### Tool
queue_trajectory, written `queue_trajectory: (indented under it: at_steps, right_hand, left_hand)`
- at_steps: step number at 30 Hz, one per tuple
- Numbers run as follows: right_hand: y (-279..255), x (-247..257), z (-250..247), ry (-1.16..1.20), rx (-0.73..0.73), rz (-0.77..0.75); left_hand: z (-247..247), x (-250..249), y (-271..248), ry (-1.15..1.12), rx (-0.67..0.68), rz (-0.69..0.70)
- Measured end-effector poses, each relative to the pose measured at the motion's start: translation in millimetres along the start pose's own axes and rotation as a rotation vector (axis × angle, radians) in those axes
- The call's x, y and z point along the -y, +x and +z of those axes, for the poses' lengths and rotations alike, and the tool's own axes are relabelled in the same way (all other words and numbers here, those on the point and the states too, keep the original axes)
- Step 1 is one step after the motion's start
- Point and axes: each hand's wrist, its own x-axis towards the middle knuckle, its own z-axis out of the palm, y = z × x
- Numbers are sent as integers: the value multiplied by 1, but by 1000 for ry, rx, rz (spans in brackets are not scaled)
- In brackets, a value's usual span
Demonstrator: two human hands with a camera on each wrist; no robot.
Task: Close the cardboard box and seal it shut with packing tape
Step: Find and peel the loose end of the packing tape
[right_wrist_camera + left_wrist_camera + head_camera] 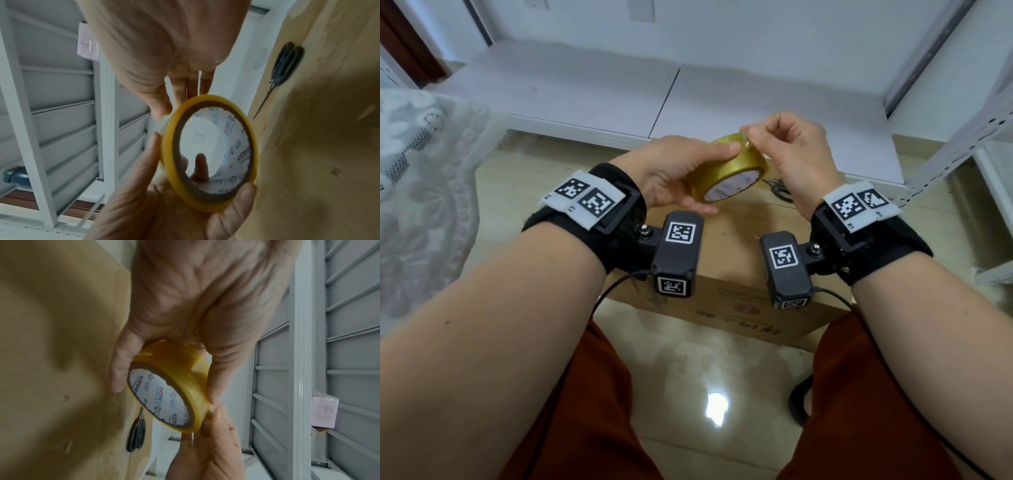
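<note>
A yellow roll of packing tape [726, 171] is held up above the brown cardboard box [729, 236]. The box's top lies flat under my hands. My left hand [674, 171] grips the roll, with the thumb on its outer face and the fingers underneath. My right hand [787, 150] pinches the tape at the roll's upper rim between thumb and forefinger. In the left wrist view, the roll [170, 386] sits in the left hand [195, 296] and the right hand [209, 443] touches its edge. In the right wrist view, the roll [209, 152] shows its printed core.
Black-handled scissors [779, 190] lie on the box top at its far right, and show again as the scissors [281, 68] in the right wrist view. A white platform [585, 92] lies beyond the box. Grey metal shelving [962, 137] stands at the right and lace cloth [421, 171] at the left.
</note>
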Motion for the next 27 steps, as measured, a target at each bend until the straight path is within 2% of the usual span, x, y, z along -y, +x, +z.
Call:
queue_trajectory:
  at_steps: [3,7,10,13,18,22,27]
  right_hand:
    - [0,-5,-2,12,-9,13]
    - [1,-6,-5,184,-80,112]
    - [0,-2,-8,268,-122,176]
    - [1,-3,-8,261,-147,222]
    - [-2,-30,-13,-64,-86,249]
    - [-17,-48,-15,-451,-1,177]
    - [-38,-62,-17,-885,131,16]
  left_hand:
    - [-2,2,0,36,1,-20]
    - [-2,4,-2,75,21,-26]
    - [1,6,-1,114,-32,-34]
    - [0,6,0,93,-145,-41]
    - [-2,3,0,19,-262,17]
    - [3,6,1,83,-244,32]
    - [11,9,0,187,-206,70]
